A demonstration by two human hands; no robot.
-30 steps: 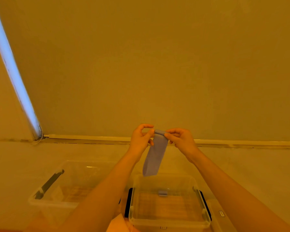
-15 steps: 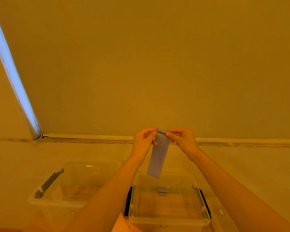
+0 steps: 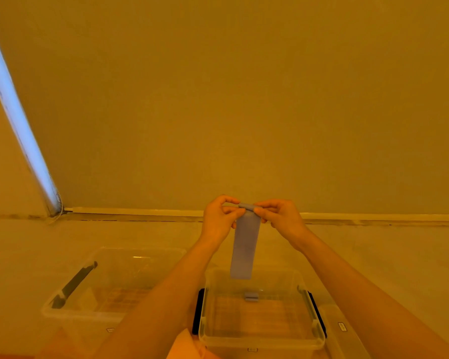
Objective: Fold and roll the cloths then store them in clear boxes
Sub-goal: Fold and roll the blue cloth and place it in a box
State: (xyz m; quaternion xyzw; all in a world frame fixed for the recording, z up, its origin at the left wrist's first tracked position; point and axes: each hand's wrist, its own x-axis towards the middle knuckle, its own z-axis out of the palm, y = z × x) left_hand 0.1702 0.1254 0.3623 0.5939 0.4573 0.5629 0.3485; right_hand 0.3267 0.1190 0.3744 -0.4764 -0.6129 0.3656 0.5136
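A narrow folded blue cloth (image 3: 245, 247) hangs straight down in the air above a clear box (image 3: 259, 340). Its top end is curled into a small roll. My left hand (image 3: 219, 220) pinches the left end of that roll and my right hand (image 3: 280, 216) pinches the right end. The cloth's lower edge hangs just over the box's far rim. Inside this box, near the far wall, lies one small rolled blue cloth (image 3: 251, 296).
A second clear box (image 3: 70, 310) with a dark handle (image 3: 74, 285) stands to the left. Another clear lid or box edge (image 3: 341, 330) shows at the right. A pale cloth (image 3: 184, 345) lies at the bottom centre. A wall and skirting rise behind.
The hanging cloth has swung from slanting left to hanging straight and reads shorter as its top rolls up. Both hands stay at its top end.
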